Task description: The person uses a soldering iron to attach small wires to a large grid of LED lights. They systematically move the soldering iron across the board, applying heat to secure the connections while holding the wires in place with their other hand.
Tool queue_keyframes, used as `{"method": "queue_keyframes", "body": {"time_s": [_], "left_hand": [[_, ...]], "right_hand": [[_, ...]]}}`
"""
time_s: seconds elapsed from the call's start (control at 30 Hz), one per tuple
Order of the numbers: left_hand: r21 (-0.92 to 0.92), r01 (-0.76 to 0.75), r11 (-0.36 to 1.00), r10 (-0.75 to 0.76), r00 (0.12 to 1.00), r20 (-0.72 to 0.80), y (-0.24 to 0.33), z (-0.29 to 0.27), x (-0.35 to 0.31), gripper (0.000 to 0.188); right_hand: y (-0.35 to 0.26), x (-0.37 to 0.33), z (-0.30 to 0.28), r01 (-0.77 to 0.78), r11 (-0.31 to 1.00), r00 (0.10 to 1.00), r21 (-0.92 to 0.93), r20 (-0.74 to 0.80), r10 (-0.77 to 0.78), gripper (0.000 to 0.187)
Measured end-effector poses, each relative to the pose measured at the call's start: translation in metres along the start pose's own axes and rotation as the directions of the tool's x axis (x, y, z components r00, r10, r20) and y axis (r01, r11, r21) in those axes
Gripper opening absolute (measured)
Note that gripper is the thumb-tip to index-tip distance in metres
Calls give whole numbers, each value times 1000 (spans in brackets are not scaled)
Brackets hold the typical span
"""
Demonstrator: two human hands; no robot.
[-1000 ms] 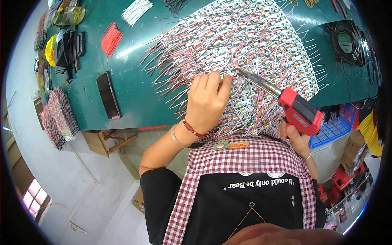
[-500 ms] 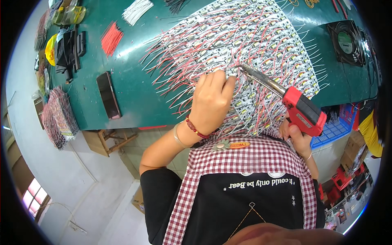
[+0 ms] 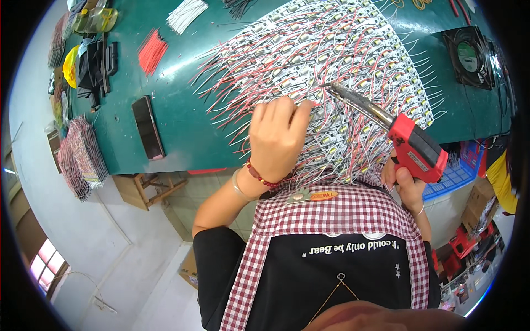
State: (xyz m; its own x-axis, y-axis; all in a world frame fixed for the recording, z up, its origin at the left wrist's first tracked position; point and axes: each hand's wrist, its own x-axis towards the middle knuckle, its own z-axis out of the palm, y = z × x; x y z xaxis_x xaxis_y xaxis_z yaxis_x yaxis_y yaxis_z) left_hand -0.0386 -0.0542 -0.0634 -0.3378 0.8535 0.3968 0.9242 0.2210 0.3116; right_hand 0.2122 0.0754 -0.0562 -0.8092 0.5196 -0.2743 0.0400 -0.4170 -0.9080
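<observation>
My right hand (image 3: 407, 185) is wrapped round the grip of a red and black soldering gun (image 3: 418, 148). Its long metal barrel points up and left, and the tip hovers over a wide sheet of small white circuit boards (image 3: 381, 66) on the table. Red, white and black wires stick out all over the boards. My left hand (image 3: 279, 135) is closed above the left part of the sheet, with thumb and forefinger pinched. A bit of red shows at the fingertips, but what they hold is too small to make out. The soldering tip is a short way to the right of those fingers.
On the green table (image 3: 187, 110) lie a phone (image 3: 147, 128), a bundle of red wires (image 3: 152, 52) and a bundle of white wires (image 3: 186, 15). A black fan (image 3: 468, 58) stands at the right. Below the table's right edge is a blue basket (image 3: 454, 179).
My left hand has drawn back slightly to the left and down, away from the soldering tip. The soldering gun has shifted a little to the right, its tip slightly higher.
</observation>
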Motion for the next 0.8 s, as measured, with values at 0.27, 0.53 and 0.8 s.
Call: {"method": "queue_keyframes", "body": {"time_s": [0.27, 0.53, 0.8], "left_hand": [[-28, 1, 1000, 3, 991, 135, 5, 2, -5, 18], [22, -25, 999, 21, 989, 144, 5, 2, 3, 22], [23, -49, 999, 42, 970, 239, 8, -2, 10, 19]], "right_hand": [[5, -3, -5, -12, 1000, 999, -22, 53, 13, 37], [8, -9, -11, -112, 983, 992, -143, 42, 120, 23], [12, -13, -15, -122, 961, 990, -248, 38, 136, 15]]}}
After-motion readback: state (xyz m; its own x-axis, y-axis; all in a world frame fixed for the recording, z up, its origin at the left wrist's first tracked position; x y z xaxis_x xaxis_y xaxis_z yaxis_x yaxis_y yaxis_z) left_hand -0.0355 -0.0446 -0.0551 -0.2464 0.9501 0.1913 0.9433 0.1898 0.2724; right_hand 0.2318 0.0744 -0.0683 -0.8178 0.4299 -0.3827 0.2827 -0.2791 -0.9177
